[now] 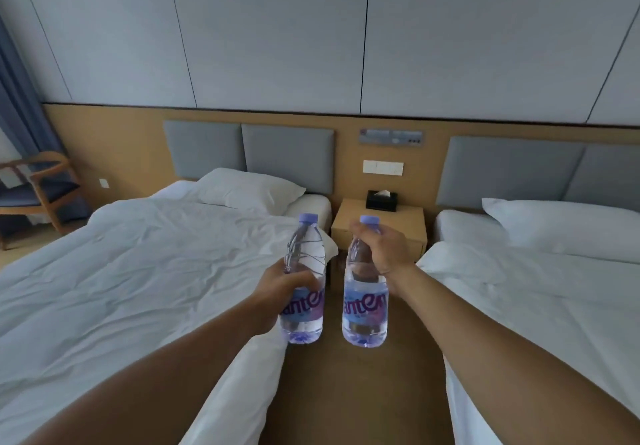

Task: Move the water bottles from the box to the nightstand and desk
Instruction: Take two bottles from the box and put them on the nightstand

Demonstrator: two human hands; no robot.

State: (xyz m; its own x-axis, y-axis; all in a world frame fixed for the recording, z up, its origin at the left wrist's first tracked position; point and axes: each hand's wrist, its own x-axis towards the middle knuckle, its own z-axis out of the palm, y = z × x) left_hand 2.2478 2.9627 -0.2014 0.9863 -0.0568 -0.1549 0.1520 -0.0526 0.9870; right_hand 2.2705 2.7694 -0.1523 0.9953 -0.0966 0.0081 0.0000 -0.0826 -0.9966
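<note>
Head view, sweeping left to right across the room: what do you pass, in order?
In order: wooden chair → left bed → left bottle, held by the left hand → right bottle, held by the right hand → right bed.

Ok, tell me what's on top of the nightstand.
Only a black tissue box shows on the nightstand, at the back. The right hand and its bottle cover part of the front edge.
</note>
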